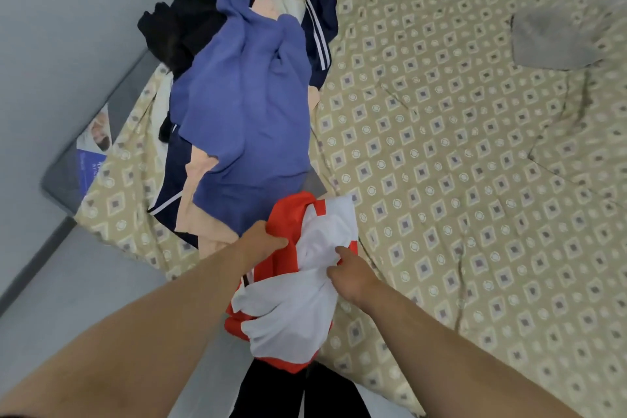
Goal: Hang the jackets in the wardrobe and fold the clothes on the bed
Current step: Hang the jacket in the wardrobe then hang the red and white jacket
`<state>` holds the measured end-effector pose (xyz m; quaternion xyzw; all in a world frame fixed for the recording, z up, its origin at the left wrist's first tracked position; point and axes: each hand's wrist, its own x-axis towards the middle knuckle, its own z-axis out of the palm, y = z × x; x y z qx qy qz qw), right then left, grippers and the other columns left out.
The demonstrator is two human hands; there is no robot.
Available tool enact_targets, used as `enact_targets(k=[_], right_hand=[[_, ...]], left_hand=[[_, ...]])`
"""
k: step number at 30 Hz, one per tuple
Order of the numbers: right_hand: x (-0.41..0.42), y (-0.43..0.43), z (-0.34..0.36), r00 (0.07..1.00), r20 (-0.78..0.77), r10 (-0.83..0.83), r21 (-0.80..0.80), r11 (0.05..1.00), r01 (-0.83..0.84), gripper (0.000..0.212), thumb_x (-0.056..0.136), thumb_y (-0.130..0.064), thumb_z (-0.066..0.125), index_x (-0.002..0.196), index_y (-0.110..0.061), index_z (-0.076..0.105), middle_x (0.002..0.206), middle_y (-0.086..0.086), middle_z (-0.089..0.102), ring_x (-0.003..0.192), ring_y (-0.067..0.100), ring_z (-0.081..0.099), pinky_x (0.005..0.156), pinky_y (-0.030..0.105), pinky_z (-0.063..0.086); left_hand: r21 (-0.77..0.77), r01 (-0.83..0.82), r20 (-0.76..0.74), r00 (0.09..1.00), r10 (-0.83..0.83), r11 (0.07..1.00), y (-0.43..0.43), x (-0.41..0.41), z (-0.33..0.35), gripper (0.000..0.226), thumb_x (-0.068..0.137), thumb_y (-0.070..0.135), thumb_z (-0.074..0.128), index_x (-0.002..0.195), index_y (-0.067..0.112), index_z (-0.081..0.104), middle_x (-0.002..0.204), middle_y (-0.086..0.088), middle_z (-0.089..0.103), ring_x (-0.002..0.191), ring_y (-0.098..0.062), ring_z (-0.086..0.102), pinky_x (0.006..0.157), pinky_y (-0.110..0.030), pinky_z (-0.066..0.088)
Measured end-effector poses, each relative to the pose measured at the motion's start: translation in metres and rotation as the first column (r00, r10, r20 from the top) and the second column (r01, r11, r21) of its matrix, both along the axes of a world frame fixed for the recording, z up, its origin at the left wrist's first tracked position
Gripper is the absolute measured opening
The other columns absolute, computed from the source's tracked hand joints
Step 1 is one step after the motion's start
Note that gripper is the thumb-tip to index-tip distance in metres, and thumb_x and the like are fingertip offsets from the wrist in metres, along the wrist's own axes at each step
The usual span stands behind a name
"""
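Both hands, the left hand (268, 241) and the right hand (353, 276), grip the crumpled red-and-white garment (295, 302) at the bed's (475, 180) near edge; beyond it the unfolded pile (244, 105) still waits, so folding looks barely begun.

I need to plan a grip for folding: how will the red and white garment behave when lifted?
Probably floppy: the red and white garment bunches and creases where the left hand and right hand grip it. Likely light, since its thin folds droop loosely at the edge of the bed. Its smooth-looking fabric may slip through fingers.
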<state>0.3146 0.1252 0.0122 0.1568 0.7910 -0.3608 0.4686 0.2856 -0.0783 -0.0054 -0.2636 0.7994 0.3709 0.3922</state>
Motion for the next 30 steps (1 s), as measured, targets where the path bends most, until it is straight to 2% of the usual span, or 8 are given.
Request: enact_targets(k=[2, 6, 10, 14, 17, 23, 27, 30], right_hand=[[0.001, 0.000, -0.011, 0.995, 0.043, -0.086, -0.009, 0.996, 0.087, 0.060, 0.096, -0.007, 0.038, 0.154, -0.018, 0.028, 0.151, 0.009, 0.042, 0.110, 0.020, 0.051, 0.084, 0.025, 0.046], [0.000, 0.006, -0.016, 0.980, 0.067, -0.187, -0.018, 0.982, 0.189, 0.058, 0.097, -0.003, 0.035, 0.153, -0.020, 0.032, 0.147, 0.010, 0.046, 0.109, 0.022, 0.054, 0.084, 0.026, 0.046], [-0.003, 0.012, -0.003, 0.972, 0.084, -0.221, -0.029, 0.974, 0.224, 0.058, 0.096, -0.009, 0.041, 0.153, -0.021, 0.032, 0.147, 0.009, 0.046, 0.105, 0.021, 0.053, 0.069, 0.019, 0.042], [0.000, 0.009, 0.030, 0.976, 0.088, -0.198, -0.184, 0.960, 0.211, 0.074, 0.087, -0.033, 0.070, 0.151, -0.032, 0.033, 0.141, -0.006, 0.040, 0.133, 0.015, 0.045, 0.096, 0.023, 0.040], [0.000, -0.003, 0.064, 0.958, 0.112, -0.264, -0.275, 0.918, 0.285, 0.063, 0.083, -0.052, 0.070, 0.139, -0.032, 0.048, 0.131, -0.003, 0.053, 0.120, 0.014, 0.053, 0.100, 0.029, 0.045], [-0.006, -0.018, 0.147, 0.745, 0.327, -0.581, -0.528, 0.542, 0.654, 0.052, 0.090, -0.048, 0.060, 0.132, -0.020, 0.053, 0.127, 0.006, 0.064, 0.118, 0.028, 0.059, 0.102, 0.044, 0.048], [-0.017, -0.015, 0.203, 0.714, 0.161, -0.681, -0.648, 0.472, 0.597, 0.027, 0.094, -0.002, 0.056, 0.119, -0.009, 0.063, 0.110, 0.014, 0.073, 0.097, 0.028, 0.071, 0.084, 0.044, 0.058], [-0.024, 0.008, 0.241, 0.632, 0.083, -0.771, -0.671, 0.425, 0.607, 0.022, 0.094, 0.003, 0.050, 0.112, -0.004, 0.060, 0.101, 0.014, 0.074, 0.089, 0.027, 0.073, 0.077, 0.044, 0.060]], left_hand=[[0.023, 0.013, 0.056, 0.998, -0.015, 1.000, 0.005, -0.002, -0.015, 0.063, 0.090, 0.030, 0.065, 0.145, 0.012, 0.039, 0.137, -0.008, 0.052, 0.123, -0.030, 0.053, 0.089, -0.030, 0.042], [0.003, 0.199, 0.096, 0.975, -0.199, 0.980, 0.009, 0.001, -0.025, 0.051, 0.098, 0.018, 0.055, 0.146, 0.008, 0.041, 0.148, -0.014, 0.045, 0.135, -0.031, 0.043, 0.112, -0.033, 0.031], [0.181, -0.220, 0.124, 0.972, 0.200, 0.959, 0.011, 0.004, -0.003, 0.047, 0.099, 0.012, 0.053, 0.145, 0.004, 0.043, 0.145, -0.016, 0.048, 0.131, -0.035, 0.047, 0.111, -0.042, 0.036], [0.422, -0.626, 0.276, 0.777, 0.565, 0.655, 0.015, -0.003, 0.037, 0.036, 0.103, 0.013, 0.046, 0.137, 0.001, 0.051, 0.135, -0.019, 0.058, 0.123, -0.034, 0.055, 0.106, -0.047, 0.042], [0.534, -0.738, 0.370, 0.643, 0.671, 0.413, 0.023, -0.024, 0.083, 0.031, 0.104, 0.016, 0.044, 0.129, 0.002, 0.055, 0.120, -0.016, 0.065, 0.107, -0.026, 0.063, 0.084, -0.040, 0.051], [0.710, -0.681, 0.394, 0.594, 0.701, 0.178, 0.044, -0.056, 0.187, 0.032, 0.107, 0.014, 0.034, 0.126, -0.006, 0.051, 0.092, -0.011, 0.068, 0.070, -0.011, 0.069, 0.067, -0.026, 0.058], [0.835, -0.515, 0.255, 0.675, 0.692, 0.195, 0.050, -0.062, 0.255, 0.033, 0.106, 0.013, 0.034, 0.129, -0.005, 0.049, 0.106, -0.017, 0.069, 0.088, -0.018, 0.070, 0.071, -0.031, 0.055], [0.903, -0.340, 0.044, 0.683, 0.729, 0.264, 0.036, -0.074, 0.306, 0.025, 0.103, 0.009, 0.040, 0.120, 0.006, 0.059, 0.105, -0.015, 0.073, 0.092, -0.023, 0.072, 0.072, -0.037, 0.058]])
